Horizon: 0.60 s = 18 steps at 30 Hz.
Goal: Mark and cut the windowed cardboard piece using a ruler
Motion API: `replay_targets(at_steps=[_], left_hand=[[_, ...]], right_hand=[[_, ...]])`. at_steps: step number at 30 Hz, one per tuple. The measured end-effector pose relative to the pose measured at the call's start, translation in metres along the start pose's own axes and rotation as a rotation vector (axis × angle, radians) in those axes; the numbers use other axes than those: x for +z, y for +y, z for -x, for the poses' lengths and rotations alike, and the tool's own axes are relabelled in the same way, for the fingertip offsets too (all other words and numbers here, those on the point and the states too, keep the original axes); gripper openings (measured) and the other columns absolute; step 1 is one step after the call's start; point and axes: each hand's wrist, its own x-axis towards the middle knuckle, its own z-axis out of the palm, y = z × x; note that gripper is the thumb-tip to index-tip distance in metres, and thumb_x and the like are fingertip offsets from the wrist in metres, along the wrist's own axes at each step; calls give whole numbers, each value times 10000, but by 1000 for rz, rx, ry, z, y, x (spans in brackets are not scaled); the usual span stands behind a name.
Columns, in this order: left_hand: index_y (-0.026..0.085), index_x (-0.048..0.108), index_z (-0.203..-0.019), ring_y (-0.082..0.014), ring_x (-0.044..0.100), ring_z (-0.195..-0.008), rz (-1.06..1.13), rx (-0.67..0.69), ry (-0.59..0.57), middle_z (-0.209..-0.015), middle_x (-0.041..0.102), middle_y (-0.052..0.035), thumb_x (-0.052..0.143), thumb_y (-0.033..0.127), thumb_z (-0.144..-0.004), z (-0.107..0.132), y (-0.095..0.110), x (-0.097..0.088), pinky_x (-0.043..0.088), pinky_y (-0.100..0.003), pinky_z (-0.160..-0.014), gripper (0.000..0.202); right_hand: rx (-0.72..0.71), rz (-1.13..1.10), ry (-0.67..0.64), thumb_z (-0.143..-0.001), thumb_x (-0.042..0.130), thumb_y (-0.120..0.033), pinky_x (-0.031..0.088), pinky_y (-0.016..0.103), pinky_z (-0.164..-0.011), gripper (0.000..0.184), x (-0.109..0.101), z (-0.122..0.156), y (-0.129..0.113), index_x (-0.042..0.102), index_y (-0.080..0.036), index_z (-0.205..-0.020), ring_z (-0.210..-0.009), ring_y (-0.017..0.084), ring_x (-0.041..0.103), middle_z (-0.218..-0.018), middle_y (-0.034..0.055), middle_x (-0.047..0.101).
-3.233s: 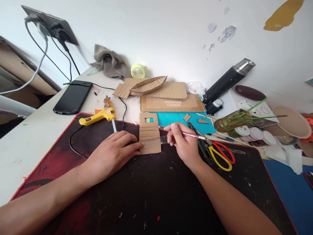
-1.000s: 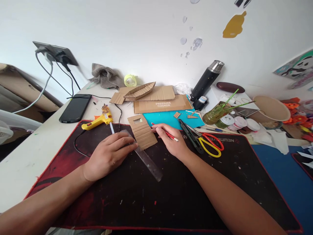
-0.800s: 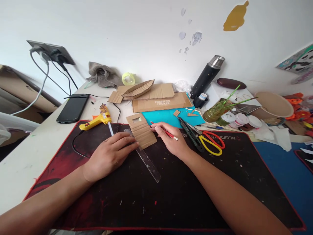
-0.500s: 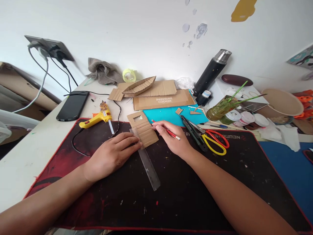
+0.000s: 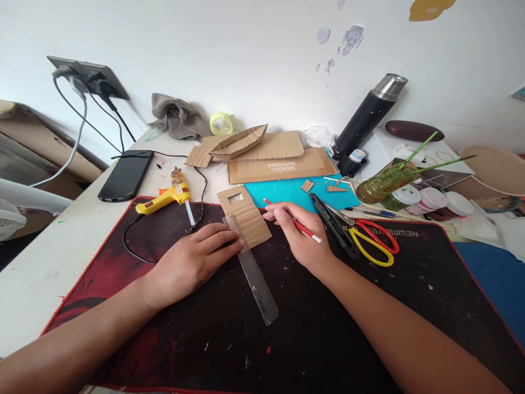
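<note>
A clear ruler [image 5: 258, 290] lies slantwise across the left edge of a small cardboard piece [image 5: 248, 219], which has a rectangular hole cut near its far end. The fingers of my left hand [image 5: 200, 254] press down together on the ruler and the cardboard's edge. To the right of the piece, my right hand [image 5: 305, 232] pinches a red pencil [image 5: 301, 226], its tip pointing away to the upper left. The pencil tip is beside the cardboard's right edge; whether it touches anything I cannot tell.
A yellow glue gun [image 5: 166, 200] and a phone [image 5: 125, 175] lie left. A black cutter knife [image 5: 334, 227] and scissors [image 5: 373, 241] lie close to the right hand. Behind are a cardboard boat shape [image 5: 240, 143], a printed cardboard sheet [image 5: 283, 167], blue paper [image 5: 270, 196] and a black flask [image 5: 369, 117].
The whole view has shifted a little, so things appear farther right. My left hand still presses the ruler on the cardboard, and my right hand still holds the pencil beside it.
</note>
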Motion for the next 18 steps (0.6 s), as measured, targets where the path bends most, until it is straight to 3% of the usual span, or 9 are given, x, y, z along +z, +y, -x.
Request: replay_targets(at_steps=[4, 9, 18], left_hand=[[174, 637, -1525, -303, 661, -1319, -6, -5, -13, -1381, 753, -134, 480, 144, -1120, 1, 0, 0, 644, -424, -1074, 436], [186, 613, -1571, -309, 660, -1328, 10, -7, -12, -1377, 757, -140, 512, 135, -1103, 1, 0, 0, 649, -438, -1073, 482], [136, 686, -1459, -306, 657, -1311, -6, -1, 10, -1352, 759, -153, 520, 135, -1101, -1, 0, 1, 645, -426, -1065, 394]], right_hand=[[21, -69, -2, -1119, 585, -610, 639, 388, -833, 441, 1, 3, -6, 830, -250, -1050, -925, 247, 818, -910, 59, 848], [84, -202, -44, -1100, 591, -654, 564, 329, -631, 514, 6, 9, -6, 832, -225, -951, -615, 178, 700, -674, 13, 738], [156, -222, -99, -1082, 632, -655, 511, 274, -573, 518, 9, 9, -7, 807, -192, -930, -557, 136, 644, -607, -12, 679]])
